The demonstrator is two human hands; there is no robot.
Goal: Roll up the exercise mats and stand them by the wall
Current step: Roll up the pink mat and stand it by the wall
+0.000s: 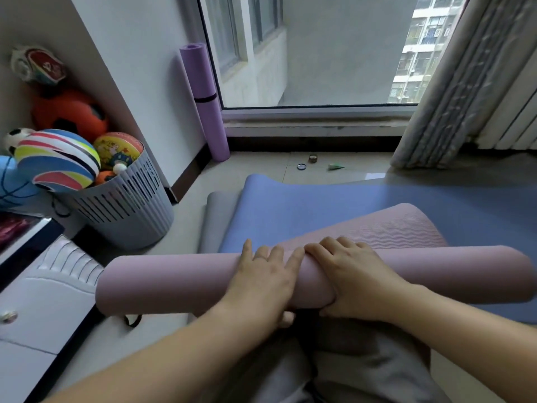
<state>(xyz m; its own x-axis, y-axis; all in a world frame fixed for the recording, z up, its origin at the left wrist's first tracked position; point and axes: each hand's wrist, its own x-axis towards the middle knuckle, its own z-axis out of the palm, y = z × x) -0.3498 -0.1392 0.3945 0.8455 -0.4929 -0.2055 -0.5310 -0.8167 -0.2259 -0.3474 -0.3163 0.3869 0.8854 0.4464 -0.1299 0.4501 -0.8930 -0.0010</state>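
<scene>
1 purple mat [203, 97] already stood rolled against the far-left wall [139, 68]. Both the left hand [261, 274] and right hand [348, 274] clasped the pink mat [174, 283], nearly rolled, near centre; the blue mat [290, 207] and grey mat [218, 216] beneath lay flat, unrolled.

The half-rolled mat [174, 283] lies across the front, on the flat mat [290, 210]. The left hand [261, 283] and right hand [351, 280] grip its middle, side by side. Behind, a standing mat [203, 97] leans in the corner between wall [139, 53] and window [334, 53]. At the left stands a basket [128, 216] with balls [58, 158] in it.
</scene>
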